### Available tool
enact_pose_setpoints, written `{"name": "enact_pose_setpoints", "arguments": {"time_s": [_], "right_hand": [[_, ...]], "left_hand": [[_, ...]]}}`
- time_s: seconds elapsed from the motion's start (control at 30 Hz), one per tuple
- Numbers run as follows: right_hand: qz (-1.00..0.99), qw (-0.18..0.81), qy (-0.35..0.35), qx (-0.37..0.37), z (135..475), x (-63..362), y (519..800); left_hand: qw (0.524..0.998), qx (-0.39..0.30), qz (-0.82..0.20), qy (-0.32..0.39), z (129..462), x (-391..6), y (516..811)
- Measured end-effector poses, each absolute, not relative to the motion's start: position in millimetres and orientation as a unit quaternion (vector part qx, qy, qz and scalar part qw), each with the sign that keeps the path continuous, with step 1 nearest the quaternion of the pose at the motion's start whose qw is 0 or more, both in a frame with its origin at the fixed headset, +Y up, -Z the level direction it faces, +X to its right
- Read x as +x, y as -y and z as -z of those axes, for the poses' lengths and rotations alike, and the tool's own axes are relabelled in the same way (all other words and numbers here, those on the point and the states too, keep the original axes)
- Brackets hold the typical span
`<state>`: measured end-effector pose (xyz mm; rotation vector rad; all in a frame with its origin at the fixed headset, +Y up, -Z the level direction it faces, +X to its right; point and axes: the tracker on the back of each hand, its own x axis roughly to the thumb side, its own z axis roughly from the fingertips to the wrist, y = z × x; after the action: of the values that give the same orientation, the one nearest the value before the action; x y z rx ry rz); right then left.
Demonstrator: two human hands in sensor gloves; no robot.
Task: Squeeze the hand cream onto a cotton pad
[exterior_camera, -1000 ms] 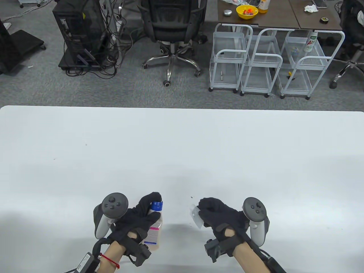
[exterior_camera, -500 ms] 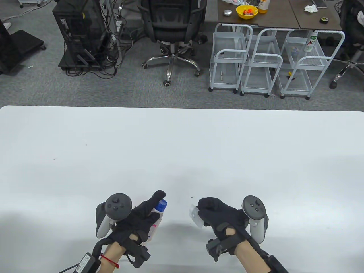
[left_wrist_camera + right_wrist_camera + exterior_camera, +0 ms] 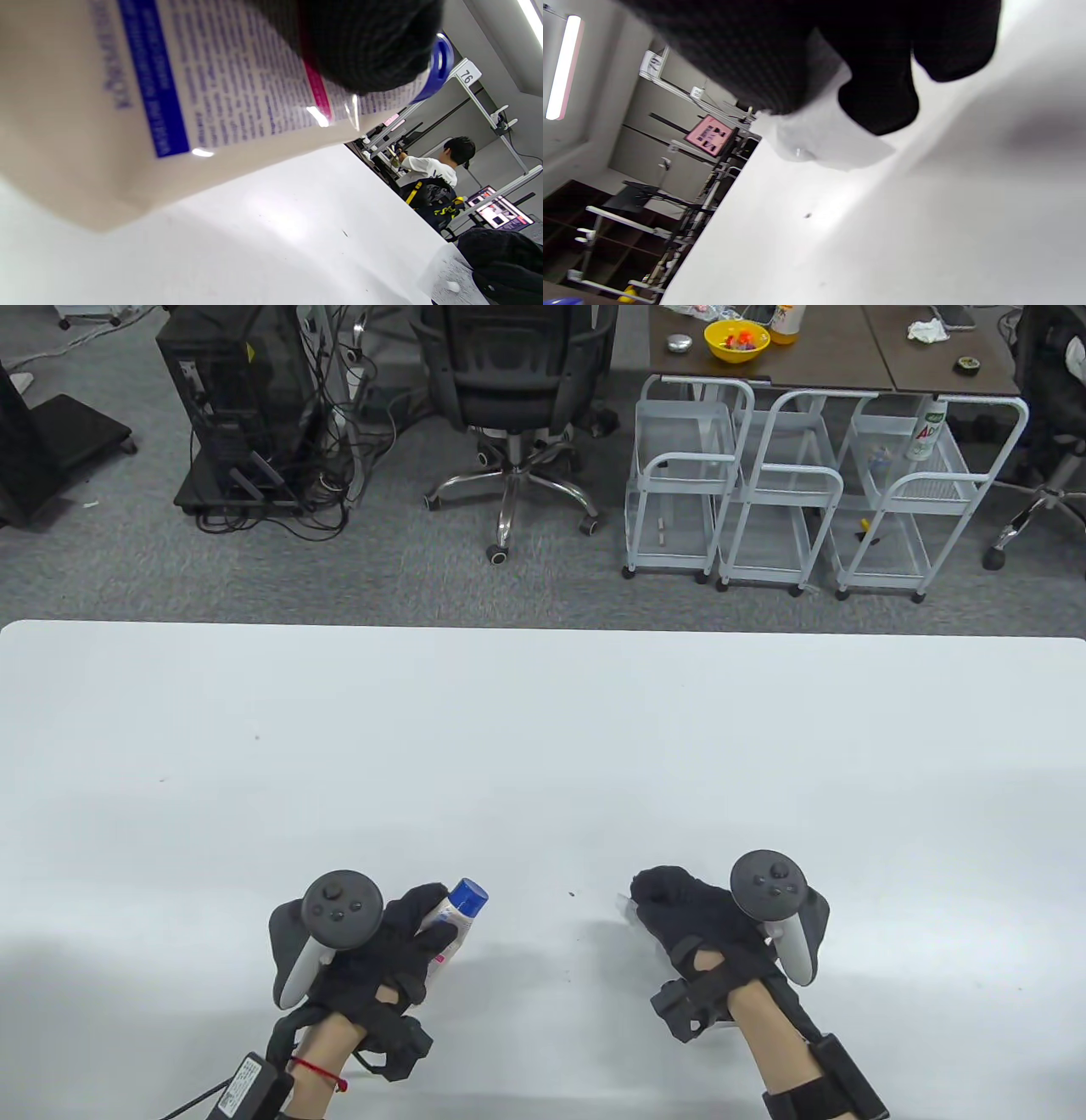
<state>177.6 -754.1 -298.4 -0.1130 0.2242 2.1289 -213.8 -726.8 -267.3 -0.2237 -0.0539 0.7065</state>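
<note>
My left hand (image 3: pixel 399 937) grips a white hand cream tube (image 3: pixel 447 925) with a blue cap (image 3: pixel 468 895), tilted with the cap pointing up and right, near the table's front edge. In the left wrist view the tube (image 3: pixel 178 97) fills the top, a gloved finger (image 3: pixel 369 46) across it. My right hand (image 3: pixel 679 903) holds a white cotton pad (image 3: pixel 626 906), mostly hidden under the fingers, low over the table. In the right wrist view the pad (image 3: pixel 818 135) shows between the gloved fingers (image 3: pixel 878 101), with a small dab on it. The pad also shows in the left wrist view (image 3: pixel 445 277).
The white table (image 3: pixel 543 746) stretches away ahead of both hands. Beyond its far edge stand an office chair (image 3: pixel 513 398), a computer tower (image 3: pixel 242 407) and white wire carts (image 3: pixel 797 492).
My right hand has moved right and turned palm down, lowering the pad toward the table. My left hand has drawn the tube back left and lowered it; the cap points away from the pad.
</note>
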Motion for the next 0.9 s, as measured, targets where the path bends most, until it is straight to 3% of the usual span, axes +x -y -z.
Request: {"name": "enact_pose_setpoints", "arguments": {"time_s": [0.2, 0.57, 0.9], "right_hand": [[-0.891, 0.439, -0.080, -0.087, 302, 184, 760], [-0.942, 0.309, 0.010, -0.133, 302, 193, 757], [-0.955, 0.269, -0.028, -0.126, 303, 197, 758]], "left_hand": [[0.943, -0.096, -0.319, 0.020, 267, -211, 728], [0.950, -0.095, -0.295, 0.032, 266, -205, 731], [0.955, -0.100, -0.276, 0.040, 265, -201, 733]]}}
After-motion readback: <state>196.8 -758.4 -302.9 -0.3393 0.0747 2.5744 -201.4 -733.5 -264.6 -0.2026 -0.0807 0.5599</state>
